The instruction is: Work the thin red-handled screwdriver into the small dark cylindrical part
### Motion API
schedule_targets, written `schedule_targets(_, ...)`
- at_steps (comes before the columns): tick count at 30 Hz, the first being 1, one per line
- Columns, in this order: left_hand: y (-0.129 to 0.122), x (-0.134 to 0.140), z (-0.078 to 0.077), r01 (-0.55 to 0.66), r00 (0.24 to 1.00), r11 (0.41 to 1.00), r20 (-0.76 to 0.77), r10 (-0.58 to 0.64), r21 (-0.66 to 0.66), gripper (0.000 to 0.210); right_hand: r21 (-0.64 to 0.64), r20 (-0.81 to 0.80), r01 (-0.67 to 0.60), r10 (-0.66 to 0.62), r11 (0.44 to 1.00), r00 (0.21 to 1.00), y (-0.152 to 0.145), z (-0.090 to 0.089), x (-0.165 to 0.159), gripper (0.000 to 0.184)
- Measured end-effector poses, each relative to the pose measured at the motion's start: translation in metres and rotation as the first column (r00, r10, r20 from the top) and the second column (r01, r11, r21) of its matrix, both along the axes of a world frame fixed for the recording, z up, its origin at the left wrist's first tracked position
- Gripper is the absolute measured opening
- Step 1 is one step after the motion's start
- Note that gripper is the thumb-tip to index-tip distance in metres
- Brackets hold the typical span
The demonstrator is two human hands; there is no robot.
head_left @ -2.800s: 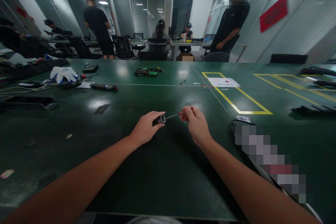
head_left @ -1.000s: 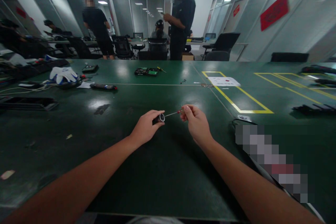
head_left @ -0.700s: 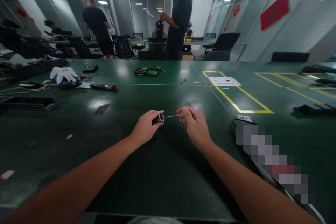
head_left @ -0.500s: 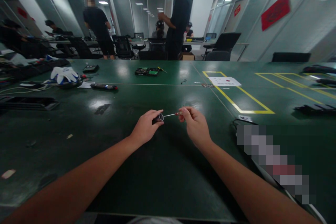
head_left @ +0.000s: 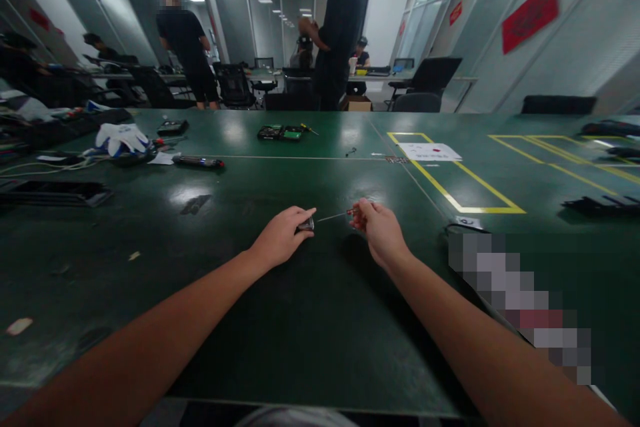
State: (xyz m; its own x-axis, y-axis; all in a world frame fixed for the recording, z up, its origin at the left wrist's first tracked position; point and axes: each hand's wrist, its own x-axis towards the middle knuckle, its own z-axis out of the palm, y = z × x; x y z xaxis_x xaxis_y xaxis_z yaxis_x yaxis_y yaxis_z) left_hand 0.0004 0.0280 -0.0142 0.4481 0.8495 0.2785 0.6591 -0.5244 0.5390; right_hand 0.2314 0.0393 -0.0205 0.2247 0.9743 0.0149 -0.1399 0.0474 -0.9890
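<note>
Near edge: on the green table (head_left: 300, 347), a blurred object (head_left: 515, 307) is being flanked by the right forearm (head_left: 445, 307); a knock could be caused by an outward swing of that arm. Centre: a short dark tube (head_left: 306, 225) is being pinched in the left hand (head_left: 280, 233), thumb and fingers being curled round it, with its rim being turned towards the right hand (head_left: 383, 230). By the right hand, a thin screwdriver (head_left: 333, 217) is being gripped at its reddish handle, the fingertips being closed narrowly. The tip is being aimed at the rim, apparently just short of it; the tube's inside is being hidden by the viewing angle. Likely faults: as neither piece is seemingly being supported by the table, the tip could be sent past the rim and into the left thumb by a slight wobble; the round tube could be twisted or dropped by a loose pinch. Beyond: a pen-shaped tool (head_left: 199, 161), white gloves (head_left: 121, 140) and an open case (head_left: 280, 133) are being seen well apart from the hands, so little interference is being expected from them. Far side: a standing person (head_left: 343, 27) is being seen behind the table; a lapse of attention, and so a slip, could be caused by movement there
</note>
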Motion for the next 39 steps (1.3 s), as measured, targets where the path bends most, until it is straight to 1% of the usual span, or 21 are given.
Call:
schedule_targets(3,-0.003,0.000,0.002,-0.011,0.997,1.000,0.071,0.013,-0.026,0.052,0.054,0.064,-0.025,0.021,0.998,0.998,-0.003,0.001,-0.003,0.034)
schedule_targets(6,-0.007,0.001,0.004,-0.021,0.991,0.999,0.128,0.026,-0.042,0.049,0.098,0.120,-0.051,0.039,0.994,0.992,-0.006,0.002,-0.005,0.035)
schedule_targets(12,-0.007,-0.001,0.002,-0.042,0.986,0.999,0.164,0.039,0.013,0.047,0.170,0.181,-0.091,0.060,0.981,0.982,-0.012,0.007,-0.009,0.031)
schedule_targets(20,-0.006,-0.007,-0.001,-0.073,0.976,0.997,0.208,0.069,0.012,0.047,0.245,0.289,-0.157,0.083,0.957,0.954,-0.027,0.023,-0.017,0.030)
schedule_targets(23,-0.007,-0.007,0.000,-0.066,0.975,0.998,0.214,0.064,0.006,0.047,0.245,0.280,-0.171,0.099,0.954,0.955,-0.031,0.025,-0.019,0.031)
schedule_targets(27,-0.009,-0.005,0.001,-0.047,0.980,0.999,0.191,0.046,0.004,0.046,0.230,0.281,-0.170,0.102,0.958,0.954,-0.035,0.025,-0.020,0.040)
schedule_targets(30,-0.010,-0.005,0.002,-0.040,0.983,0.999,0.180,0.043,-0.019,0.047,0.239,0.299,-0.136,0.060,0.962,0.952,-0.035,0.024,-0.021,0.031)
schedule_targets(33,-0.010,-0.005,0.002,-0.056,0.984,0.998,0.169,0.059,-0.018,0.049,0.252,0.260,-0.093,0.025,0.963,0.965,-0.034,0.023,-0.022,0.026)
schedule_targets(37,-0.009,0.001,0.003,-0.119,0.982,0.992,0.141,0.122,-0.033,0.050,0.204,0.267,-0.089,0.033,0.975,0.963,-0.027,0.015,-0.023,0.028)
schedule_targets(38,-0.009,0.002,0.004,-0.125,0.983,0.992,0.135,0.127,-0.020,0.050,0.183,0.243,-0.079,0.033,0.980,0.969,-0.024,0.013,-0.021,0.028)
schedule_targets(39,-0.008,0.004,0.005,-0.115,0.985,0.993,0.128,0.113,0.005,0.050,0.157,0.175,-0.050,0.022,0.986,0.984,-0.020,0.010,-0.017,0.028)
